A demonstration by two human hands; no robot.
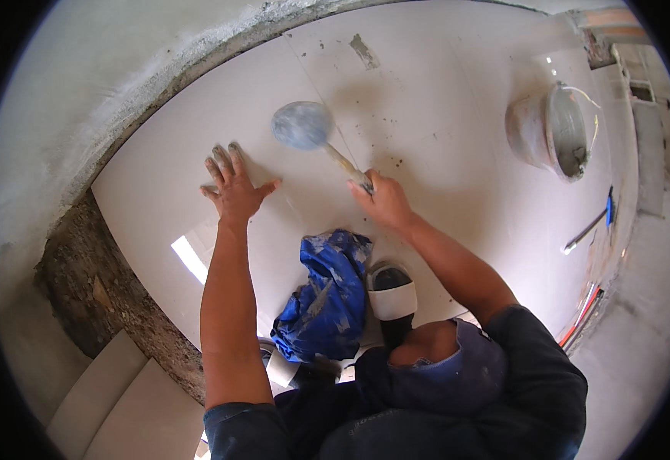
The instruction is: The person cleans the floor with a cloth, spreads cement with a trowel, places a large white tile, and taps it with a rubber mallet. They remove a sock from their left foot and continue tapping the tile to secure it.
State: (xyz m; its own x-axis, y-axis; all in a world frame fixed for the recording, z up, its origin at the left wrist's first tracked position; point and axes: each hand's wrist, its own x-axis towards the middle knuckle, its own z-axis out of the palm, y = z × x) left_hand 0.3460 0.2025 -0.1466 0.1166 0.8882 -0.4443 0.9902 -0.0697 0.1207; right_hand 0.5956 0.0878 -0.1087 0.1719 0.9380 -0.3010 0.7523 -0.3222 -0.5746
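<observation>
My left hand (pixel 235 192) lies spread on the pale floor tiles (pixel 442 215), its fingertips smeared with grey material. Ahead and to the right, my right hand (pixel 381 199) grips the pale handle of a mallet-like tool (pixel 301 125), whose rounded grey head is blurred over the tiles, right of my left hand's fingers. A crumpled, stained blue cloth (pixel 320 299) lies below my hands, near my sandalled feet.
A bucket (pixel 527 126) with grey mix sits at the right, above a blue-and-grey tool (pixel 588 230). A rough wall edge (pixel 151 107) runs along the left, with a dark strip (pixel 113 284) and loose tiles (pixel 136 406) at lower left.
</observation>
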